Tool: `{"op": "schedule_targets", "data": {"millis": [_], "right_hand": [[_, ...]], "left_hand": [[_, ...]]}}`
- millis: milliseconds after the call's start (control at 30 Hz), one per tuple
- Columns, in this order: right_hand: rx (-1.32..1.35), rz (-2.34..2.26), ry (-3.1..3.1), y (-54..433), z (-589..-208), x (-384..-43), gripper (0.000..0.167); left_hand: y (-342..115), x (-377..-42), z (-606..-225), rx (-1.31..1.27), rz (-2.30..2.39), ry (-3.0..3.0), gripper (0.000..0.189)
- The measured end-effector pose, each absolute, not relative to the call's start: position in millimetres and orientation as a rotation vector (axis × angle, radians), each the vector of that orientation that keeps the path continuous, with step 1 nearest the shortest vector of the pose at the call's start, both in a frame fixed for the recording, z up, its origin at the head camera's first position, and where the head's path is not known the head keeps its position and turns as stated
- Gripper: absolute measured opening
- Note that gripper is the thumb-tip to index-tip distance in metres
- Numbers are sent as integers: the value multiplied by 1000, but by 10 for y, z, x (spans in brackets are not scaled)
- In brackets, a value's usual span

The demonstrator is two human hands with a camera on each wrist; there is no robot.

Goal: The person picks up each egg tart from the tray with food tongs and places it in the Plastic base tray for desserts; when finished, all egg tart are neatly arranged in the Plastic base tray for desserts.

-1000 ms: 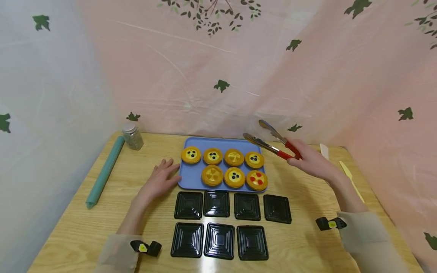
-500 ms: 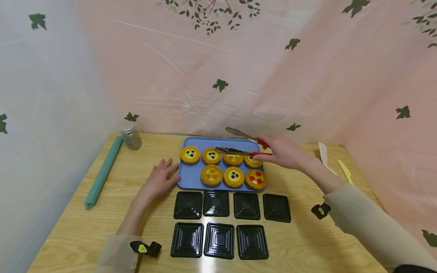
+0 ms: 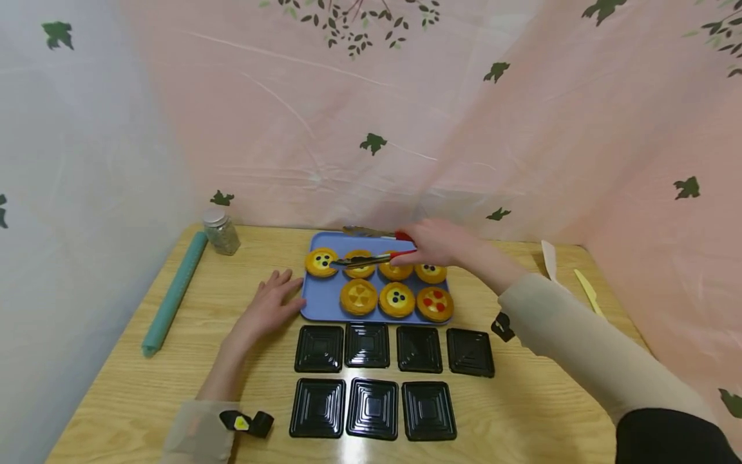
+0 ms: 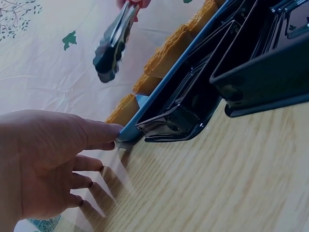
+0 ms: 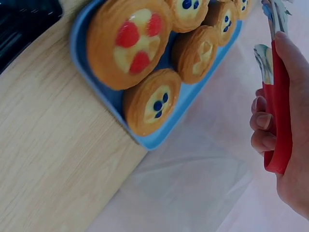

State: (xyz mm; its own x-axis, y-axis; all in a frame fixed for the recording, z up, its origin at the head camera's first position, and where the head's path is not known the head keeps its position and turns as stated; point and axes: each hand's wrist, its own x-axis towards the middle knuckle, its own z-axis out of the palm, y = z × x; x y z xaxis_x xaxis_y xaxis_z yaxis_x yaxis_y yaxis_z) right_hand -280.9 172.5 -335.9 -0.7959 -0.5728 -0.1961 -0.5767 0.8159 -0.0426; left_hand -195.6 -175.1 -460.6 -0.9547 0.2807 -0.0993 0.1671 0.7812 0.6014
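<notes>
My right hand (image 3: 431, 242) grips red-handled metal tongs (image 5: 281, 111), their arms spread apart over the back row of tarts. In the head view the tong tips reach toward the back-left blueberry-topped tart (image 3: 321, 262). Several tarts sit in two rows on a blue tray (image 3: 321, 303); one at the front right, a tart with red fruit (image 3: 435, 304), differs from the blueberry ones. My left hand (image 3: 272, 301) lies with fingers spread at the tray's left edge. In the left wrist view its thumb is right at the tray's rim (image 4: 129, 131).
Several square black plastic trays (image 3: 373, 407) stand in two rows in front of the blue tray. A green rolling pin (image 3: 176, 293) and a glass jar (image 3: 222, 233) are at the left. A white utensil (image 3: 549, 261) and a yellow knife (image 3: 590, 292) lie at the right.
My right hand has swung left with the tongs, from beyond the tray's right end to over the back row of tarts. The left hand stays in place.
</notes>
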Motion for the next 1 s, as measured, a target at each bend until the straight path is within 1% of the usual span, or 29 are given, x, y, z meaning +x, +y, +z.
{"op": "schedule_targets", "data": {"millis": [300,533,767,1000], "right_hand": [[-894,107,2783,1474,-3394,-2862,71],[-928,155,2771,1349,-3397,-2908,70],[-953,203,2765,1298,-3430,-2937,66],[-952,204,2766,1262,-3487,-2920,67]], "left_hand": [[-1761,-1934,-4587,363,918,2795,56],[-1764,-1952,-4597,354,918,2787,57],[-1770,-1968,-4612,375,922,2795,56],[-1770,-1968,-4617,386,918,2802,55]]}}
